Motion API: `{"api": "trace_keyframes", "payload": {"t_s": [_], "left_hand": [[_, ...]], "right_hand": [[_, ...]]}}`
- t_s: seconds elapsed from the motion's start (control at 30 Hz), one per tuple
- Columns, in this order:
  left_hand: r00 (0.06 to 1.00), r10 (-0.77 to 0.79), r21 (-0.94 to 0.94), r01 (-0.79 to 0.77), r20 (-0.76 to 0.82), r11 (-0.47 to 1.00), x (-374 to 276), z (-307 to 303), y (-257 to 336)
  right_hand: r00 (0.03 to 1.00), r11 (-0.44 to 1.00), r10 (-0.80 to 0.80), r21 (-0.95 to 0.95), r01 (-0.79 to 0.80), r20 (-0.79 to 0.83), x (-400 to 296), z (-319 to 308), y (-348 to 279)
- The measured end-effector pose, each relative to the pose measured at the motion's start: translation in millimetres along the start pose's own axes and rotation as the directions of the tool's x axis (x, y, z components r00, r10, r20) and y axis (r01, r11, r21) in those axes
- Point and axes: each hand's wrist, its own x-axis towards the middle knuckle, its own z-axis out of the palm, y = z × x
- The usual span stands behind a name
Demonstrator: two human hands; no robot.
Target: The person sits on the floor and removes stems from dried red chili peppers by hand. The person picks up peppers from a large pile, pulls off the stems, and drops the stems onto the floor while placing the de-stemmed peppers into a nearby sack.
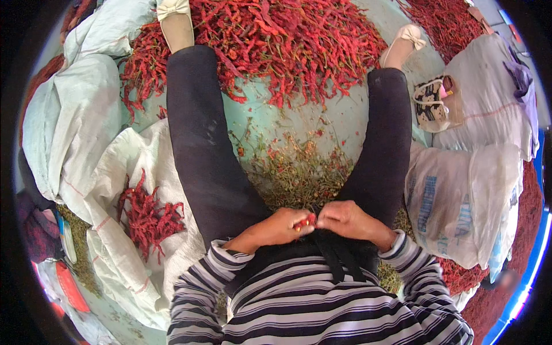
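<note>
My left hand [282,226] is closed around a few red chili peppers [305,222], with yellowish bits showing at its fingers. My right hand [345,217] is close beside it in front of my lap, fingertips pinched together at the chilies' edge; what they pinch is too small to tell. Beneath and beyond both hands lies a heap of plucked green-brown stems [302,177] between my legs. Farther off spreads a large pile of red chilies [280,43]. At the left, a smaller bunch of red chilies [151,215] rests on a white woven sack [185,258].
Full white woven sacks [90,116] stand at the left. More bulging sacks [465,194] are at the right, with a patterned bag [431,105] near them. More red chilies [448,26] lie at the upper right. My outstretched legs flank the stem heap.
</note>
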Motion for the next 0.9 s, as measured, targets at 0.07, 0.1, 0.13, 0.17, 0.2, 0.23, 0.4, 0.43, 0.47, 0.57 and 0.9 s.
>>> {"api": "trace_keyframes", "payload": {"t_s": [0.07, 0.1, 0.13, 0.17, 0.2, 0.23, 0.4, 0.43, 0.47, 0.57, 0.9], "left_hand": [[0.994, 0.045, -0.115, -0.034, 0.096, 0.993, -12.6, 11.9, 5.9], [0.988, -0.008, -0.084, 0.021, 0.153, 0.996, -18.2, 13.3, 15.9], [0.987, -0.009, -0.11, 0.027, 0.161, 0.994, -22.0, 11.7, 27.6], [0.986, -0.01, -0.136, 0.033, 0.167, 0.99, -26.0, 9.8, 39.1], [0.986, -0.001, -0.128, 0.022, 0.166, 0.991, -31.8, 6.5, 47.6], [0.988, 0.033, -0.178, -0.005, 0.152, 0.984, -40.4, 9.6, 47.2], [0.896, -0.409, -0.309, 0.344, -0.174, 0.887, -115.4, -39.9, 65.4], [0.706, -0.636, -0.507, 0.444, -0.31, 0.739, -142.3, -59.2, 71.9], [0.527, -0.471, -0.318, 0.357, -0.707, 0.878, -173.8, -63.5, 69.3], [0.169, -0.355, -0.319, 0.208, -0.919, 0.925, -238.6, -103.4, 79.0], [0.61, -0.198, 0.458, 0.738, -0.768, 0.496, -111.9, -161.0, 73.7]], "right_hand": [[0.989, 0.996, 0.018, 0.088, -0.031, 0.149, -12.1, -0.4, -13.2], [0.979, 0.991, 0.005, 0.128, -0.031, 0.202, -17.6, 0.0, -16.0], [0.979, 0.974, -0.002, 0.221, -0.044, 0.202, -19.3, 0.4, -23.5], [0.968, 0.958, 0.025, 0.271, -0.094, 0.248, -18.4, -2.0, -31.8], [0.964, 0.958, -0.016, 0.278, -0.062, 0.267, -17.6, 1.0, -31.3], [0.956, 0.958, -0.056, 0.286, -0.029, 0.287, -18.1, 5.8, -31.3], [0.924, 0.674, 0.315, 0.634, -0.379, 0.218, -18.7, -19.9, -13.9], [0.945, 0.752, 0.312, 0.581, -0.311, 0.101, -15.9, -32.5, -4.5], [0.95, 0.791, 0.31, 0.545, -0.278, 0.035, -9.9, -44.3, 2.6], [0.967, 0.946, 0.222, 0.267, -0.184, -0.123, 12.1, -55.7, 34.4], [0.982, 0.995, 0.093, 0.058, -0.085, -0.162, 41.4, -42.1, 68.1]]}}
